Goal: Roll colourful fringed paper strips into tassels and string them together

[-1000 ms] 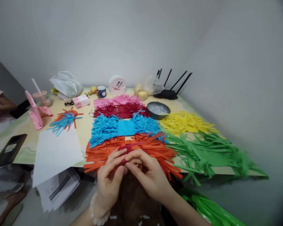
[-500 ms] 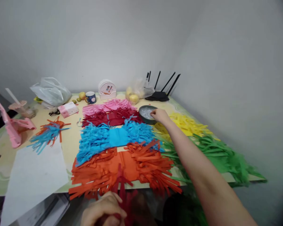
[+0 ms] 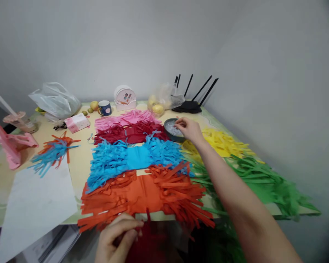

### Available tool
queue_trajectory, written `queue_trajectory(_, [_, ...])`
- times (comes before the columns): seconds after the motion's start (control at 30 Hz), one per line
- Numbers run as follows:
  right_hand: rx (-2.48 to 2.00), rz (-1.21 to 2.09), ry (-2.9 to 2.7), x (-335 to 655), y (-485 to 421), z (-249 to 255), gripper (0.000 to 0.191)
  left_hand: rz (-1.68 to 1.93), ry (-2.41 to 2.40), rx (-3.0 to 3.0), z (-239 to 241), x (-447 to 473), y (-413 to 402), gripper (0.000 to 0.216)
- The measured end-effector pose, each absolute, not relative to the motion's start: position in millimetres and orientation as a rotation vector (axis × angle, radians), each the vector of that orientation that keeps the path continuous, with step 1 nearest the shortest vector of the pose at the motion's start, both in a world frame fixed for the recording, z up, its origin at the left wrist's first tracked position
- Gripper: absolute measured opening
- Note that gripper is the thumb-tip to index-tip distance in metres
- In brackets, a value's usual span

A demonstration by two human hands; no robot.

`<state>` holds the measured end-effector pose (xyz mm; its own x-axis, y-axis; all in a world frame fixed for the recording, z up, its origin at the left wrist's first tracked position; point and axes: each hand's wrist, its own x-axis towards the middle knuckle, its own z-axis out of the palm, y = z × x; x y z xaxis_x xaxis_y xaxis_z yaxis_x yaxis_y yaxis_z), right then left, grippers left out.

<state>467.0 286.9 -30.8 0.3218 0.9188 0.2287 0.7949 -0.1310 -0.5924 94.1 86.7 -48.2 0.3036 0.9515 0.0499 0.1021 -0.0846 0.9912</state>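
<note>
My right hand (image 3: 188,129) reaches far across the table, fingertips curled over the rim of a dark bowl (image 3: 170,133) holding something white; whether it holds anything I cannot make out. My left hand (image 3: 117,237) stays near me below the table edge, fingers pinched on a dark red fringed paper piece (image 3: 148,243). Between my hands lie fringed paper sheets: orange (image 3: 142,195), blue (image 3: 134,157), dark red (image 3: 128,133) and pink (image 3: 126,118).
Yellow (image 3: 222,142) and green (image 3: 252,179) fringed sheets lie right. A white sheet (image 3: 35,204), a blue-orange strip bundle (image 3: 53,150) and a pink stand (image 3: 8,142) sit left. At the back stand a plastic bag (image 3: 53,100), mug (image 3: 104,107), fruit bag (image 3: 159,106) and router (image 3: 190,106).
A second ago both hands worked the dark red piece together near me. My right hand has let go and stretched out to the bowl. My left hand keeps the red piece.
</note>
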Motion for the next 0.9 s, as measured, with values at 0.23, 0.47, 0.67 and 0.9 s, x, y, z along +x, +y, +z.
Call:
queue_trajectory(0.23, [-1.148, 0.805, -1.521, 330, 146, -26, 0.020, 1.249, 1.245, 1.433, -35, 101, 97, 0.008])
queue_trajectory(0.47, [-1.064, 1.067, -1.414, 268, 86, -32, 0.024, 1.237, 1.139, 1.562, -27, 97, 85, 0.009])
queue_trajectory(0.67, [-1.059, 1.197, -1.399, 254, 71, -24, 0.024, 1.275, 1.155, 1.612, -26, 80, 71, 0.008])
queue_trajectory(0.9, [-1.031, 1.304, -1.273, 237, 68, -25, 0.022, 1.208, 1.101, 1.659, -27, 67, 66, 0.009])
